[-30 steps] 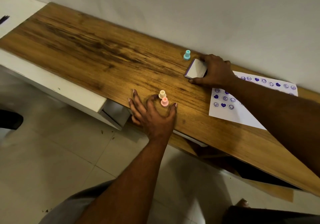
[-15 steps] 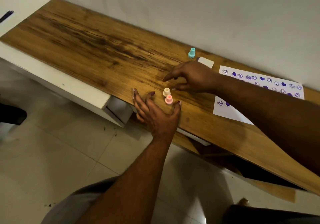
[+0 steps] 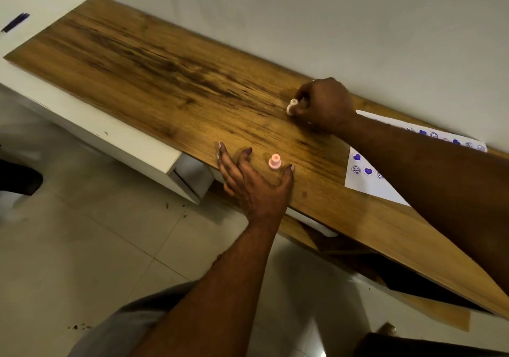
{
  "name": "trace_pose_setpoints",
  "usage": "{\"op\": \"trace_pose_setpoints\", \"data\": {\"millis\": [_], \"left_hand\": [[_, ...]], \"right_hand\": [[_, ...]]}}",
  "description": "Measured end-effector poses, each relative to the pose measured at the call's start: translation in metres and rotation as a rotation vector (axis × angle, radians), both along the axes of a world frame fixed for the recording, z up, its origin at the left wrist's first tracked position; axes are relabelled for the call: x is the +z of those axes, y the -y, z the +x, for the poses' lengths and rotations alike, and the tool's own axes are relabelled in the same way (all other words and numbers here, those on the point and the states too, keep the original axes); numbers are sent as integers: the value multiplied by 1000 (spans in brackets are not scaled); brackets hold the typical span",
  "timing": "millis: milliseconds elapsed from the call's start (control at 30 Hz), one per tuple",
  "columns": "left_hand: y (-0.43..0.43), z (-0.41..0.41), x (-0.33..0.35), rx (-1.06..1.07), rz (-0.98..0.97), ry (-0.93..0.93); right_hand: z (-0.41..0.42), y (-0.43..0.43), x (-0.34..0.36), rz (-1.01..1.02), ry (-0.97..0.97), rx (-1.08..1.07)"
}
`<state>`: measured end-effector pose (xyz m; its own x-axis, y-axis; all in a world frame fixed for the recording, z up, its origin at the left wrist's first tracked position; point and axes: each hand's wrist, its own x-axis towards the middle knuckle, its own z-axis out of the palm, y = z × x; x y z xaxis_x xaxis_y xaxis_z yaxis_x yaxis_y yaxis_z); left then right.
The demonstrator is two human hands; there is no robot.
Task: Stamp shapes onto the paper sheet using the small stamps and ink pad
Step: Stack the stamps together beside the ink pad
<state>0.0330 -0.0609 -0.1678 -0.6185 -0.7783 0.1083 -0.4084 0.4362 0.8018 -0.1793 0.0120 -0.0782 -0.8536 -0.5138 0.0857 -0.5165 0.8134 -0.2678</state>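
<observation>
While left hand (image 3: 256, 188) rests, right hand (image 3: 325, 106) grips stamp (image 3: 292, 106).

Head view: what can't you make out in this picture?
All in the head view:
Paper: mostly covered by the right forearm.
Far prints: blurred, too small to read.
Cream stamp: its face is hidden within the right hand's fingers.
Ink pad: nowhere in sight.
Dark object, top left: too small to identify.
</observation>
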Motion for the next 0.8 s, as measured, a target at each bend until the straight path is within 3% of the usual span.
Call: {"op": "trace_pose_setpoints", "data": {"millis": [133, 600, 733, 800], "left_hand": [[-1, 0, -2, -1, -7, -24], [-1, 0, -2, -1, -11, -32], [0, 0, -2, 1, 0, -36], [0, 0, -2, 2, -6, -37]], "right_hand": [[-17, -7, -8, -38, 21, -176], [-24, -13, -15, 11, 26, -220], [-11, -18, -3, -100, -74, -224], [6, -23, 6, -230, -88, -103]]}}
